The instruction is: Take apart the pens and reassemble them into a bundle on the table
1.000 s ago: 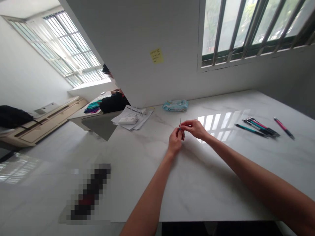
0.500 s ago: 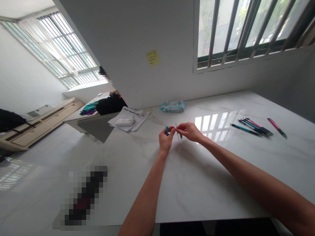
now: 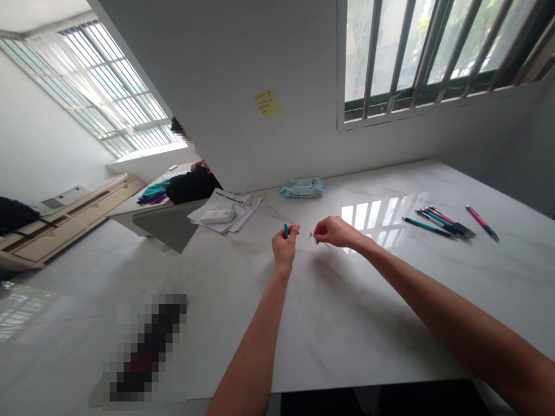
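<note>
My left hand (image 3: 284,249) is closed around a blue pen barrel (image 3: 285,230), whose upper end stands up between the fingers. A short gap to the right, my right hand (image 3: 337,232) pinches a thin rod (image 3: 307,231) that looks like a pen refill, slanting down to the right. Small dark bits show under the right fingertips, too small to make out. Both hands are just above the white marble table (image 3: 338,323). Farther right lie several teal and red pens (image 3: 429,227) in a group, with a red pen (image 3: 482,222) apart from them.
By the wall is a pack of wipes (image 3: 301,188). Papers (image 3: 234,218) with a white box (image 3: 217,216) on top lie to its left. A yellow note (image 3: 267,103) sticks to the wall. At lower left, a dark object (image 3: 150,346) is blurred out.
My hands have drawn apart, the left one slightly to the left. The thin rod, upright between both hands before, now slants in my right fingers alone.
</note>
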### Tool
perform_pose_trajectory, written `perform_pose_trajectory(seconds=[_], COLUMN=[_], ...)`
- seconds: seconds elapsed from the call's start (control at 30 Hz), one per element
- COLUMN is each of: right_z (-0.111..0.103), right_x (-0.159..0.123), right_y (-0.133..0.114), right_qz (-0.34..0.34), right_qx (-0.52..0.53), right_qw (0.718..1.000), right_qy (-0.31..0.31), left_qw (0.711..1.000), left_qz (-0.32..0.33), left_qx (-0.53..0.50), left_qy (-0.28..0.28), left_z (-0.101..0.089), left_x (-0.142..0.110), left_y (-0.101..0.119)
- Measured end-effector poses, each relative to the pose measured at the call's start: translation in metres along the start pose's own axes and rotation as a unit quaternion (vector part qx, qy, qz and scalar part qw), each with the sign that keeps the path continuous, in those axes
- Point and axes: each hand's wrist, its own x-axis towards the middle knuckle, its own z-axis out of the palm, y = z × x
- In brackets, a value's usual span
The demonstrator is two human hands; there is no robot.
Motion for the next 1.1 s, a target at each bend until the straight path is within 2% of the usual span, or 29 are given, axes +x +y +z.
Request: perform_pose_trajectory(seconds=[0.07, 0.17, 0.23, 0.3, 0.53, 0.77, 0.97, 1.1], right_z=[-0.007, -0.006, -0.001, 0.006, 0.014, 0.018, 0.02, 0.022], right_x=[0.002, 0.008, 0.011, 0.014, 0.016, 0.017, 0.018, 0.017], right_y=[0.007, 0.02, 0.027, 0.031, 0.035, 0.036, 0.037, 0.036], right_qz=[0.035, 0.076, 0.084, 0.078, 0.056, 0.03, 0.02, 0.017], right_qx=[-0.033, -0.104, -0.136, -0.145, -0.179, -0.189, -0.191, -0.194], right_qw=[0.999, 0.991, 0.987, 0.986, 0.982, 0.982, 0.981, 0.981], right_qy=[0.005, 0.025, 0.02, 0.009, 0.009, -0.001, -0.001, 0.001], left_qw=[0.993, 0.952, 0.925, 0.91, 0.892, 0.892, 0.89, 0.882], left_qz=[0.011, 0.052, 0.073, 0.084, 0.105, 0.113, 0.137, 0.139], left_qx=[0.114, 0.294, 0.361, 0.393, 0.424, 0.422, 0.412, 0.43], left_qy=[-0.015, -0.072, -0.095, -0.101, -0.118, -0.118, -0.14, -0.136], left_z=[-0.004, -0.004, -0.001, 0.002, 0.002, 0.003, 0.001, 0.004], left_x=[-0.002, -0.01, -0.017, -0.021, -0.018, -0.018, -0.017, -0.017], left_y=[0.002, 0.006, 0.008, 0.009, 0.01, 0.011, 0.012, 0.011])
